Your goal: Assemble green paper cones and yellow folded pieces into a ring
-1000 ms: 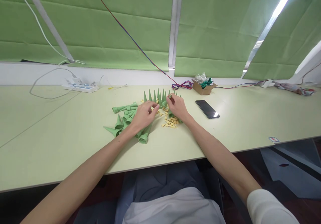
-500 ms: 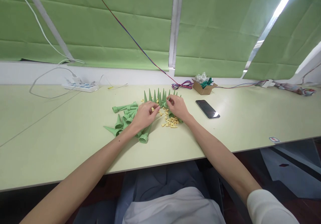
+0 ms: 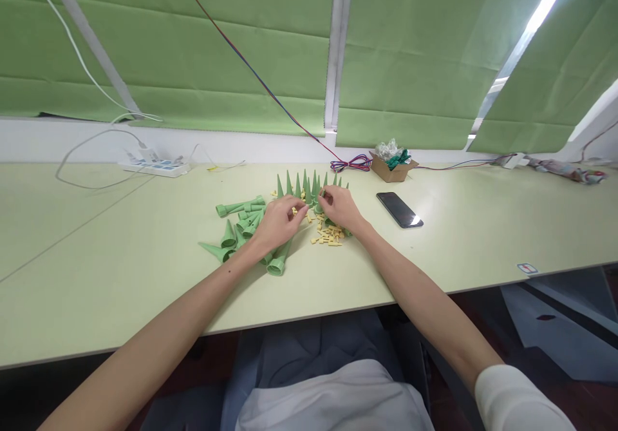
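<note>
pale surface [image 3: 444, 238]: the right hand [image 3: 342, 208] pinches a green cone [image 3: 318, 208]; whether the left hand [image 3: 280, 220] holds anything is unclear; a sideways nudge could topple upright cones [image 3: 288, 186].

Between the person's forearms [image 3: 415, 283], the near stretch of table [image 3: 313, 289] lies open up to the scattered yellow pegs [image 3: 333, 239]. Upright green cones [image 3: 298, 186] fence off the way just beyond the left hand [image 3: 279, 220] and right hand [image 3: 340, 207], while a heap of lying cones [image 3: 228, 236] crowds the left one's outer side. Rightward there's a bare strip, then the phone [image 3: 400, 210], then wide free room. Farther back, a box [image 3: 392, 173] and coiled wire [image 3: 355, 163] obstruct.
</note>
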A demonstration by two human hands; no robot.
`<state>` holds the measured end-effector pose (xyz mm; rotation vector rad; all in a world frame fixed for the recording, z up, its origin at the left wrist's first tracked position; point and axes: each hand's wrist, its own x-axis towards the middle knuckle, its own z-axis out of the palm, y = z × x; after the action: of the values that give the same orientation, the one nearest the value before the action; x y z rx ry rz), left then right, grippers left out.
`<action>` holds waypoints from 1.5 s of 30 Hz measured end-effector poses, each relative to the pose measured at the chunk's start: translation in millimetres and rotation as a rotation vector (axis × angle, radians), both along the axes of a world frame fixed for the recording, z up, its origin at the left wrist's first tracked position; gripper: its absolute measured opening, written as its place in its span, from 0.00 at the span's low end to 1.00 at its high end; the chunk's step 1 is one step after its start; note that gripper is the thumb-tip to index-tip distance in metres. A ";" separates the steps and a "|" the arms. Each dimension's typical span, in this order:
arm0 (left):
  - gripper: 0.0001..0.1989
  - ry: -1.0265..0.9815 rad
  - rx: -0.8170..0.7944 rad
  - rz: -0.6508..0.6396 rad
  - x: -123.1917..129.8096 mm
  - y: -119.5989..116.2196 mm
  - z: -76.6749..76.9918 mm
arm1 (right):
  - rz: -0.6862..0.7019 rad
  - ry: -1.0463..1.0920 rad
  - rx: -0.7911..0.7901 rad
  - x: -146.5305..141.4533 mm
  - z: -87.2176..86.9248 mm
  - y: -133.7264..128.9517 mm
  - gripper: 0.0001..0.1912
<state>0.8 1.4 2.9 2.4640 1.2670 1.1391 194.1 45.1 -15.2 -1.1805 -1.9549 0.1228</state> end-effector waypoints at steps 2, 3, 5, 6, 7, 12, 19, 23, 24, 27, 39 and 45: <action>0.14 0.000 -0.003 0.000 0.2 -0.6 0.4 | -0.001 0.009 -0.013 -0.9 0.6 -0.2 0.10; 0.14 0.001 -0.003 0.000 0.3 -0.9 0.6 | 0.000 0.015 -0.017 -1.3 0.9 -0.3 0.10; 0.13 0.004 -0.006 0.001 0.4 -1.1 0.8 | 0.006 0.031 -0.022 -2.1 1.4 -0.6 0.10; 0.13 0.005 -0.010 0.001 0.4 -1.1 0.8 | 0.009 0.039 -0.025 -2.5 1.7 -1.0 0.10; 0.13 0.005 -0.014 -0.001 0.4 -1.1 0.9 | 0.013 0.047 -0.027 -2.9 2.1 -1.5 0.11; 0.13 -0.001 -0.022 -0.007 0.4 -1.1 1.3 | 0.015 0.114 -0.006 -3.4 4.6 -4.8 0.14; 0.13 0.006 -0.014 0.000 0.7 -0.6 1.1 | -0.004 0.080 0.079 1.4 1.1 -1.0 0.12; 0.14 0.013 -0.020 -0.006 0.8 -1.0 1.5 | 0.016 0.029 0.052 3.2 -2.6 3.4 0.11; 0.14 0.014 -0.022 -0.007 0.8 -1.2 1.6 | 0.019 0.022 0.042 3.2 -3.1 4.1 0.11; 0.13 0.009 -0.024 -0.010 0.7 -1.6 1.7 | 0.021 0.013 0.014 2.6 -3.2 5.3 0.11; 0.13 0.023 -0.028 -0.022 0.6 -1.9 2.2 | 0.010 0.036 -0.006 3.2 -7.3 10.3 0.14; 0.14 0.027 -0.036 -0.025 0.7 -1.5 1.7 | 0.016 0.013 -0.009 3.7 -10.1 13.5 0.12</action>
<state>1.5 -0.1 4.7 2.4702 1.2495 1.0716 197.9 58.7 -25.3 -1.1674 -1.9543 0.1469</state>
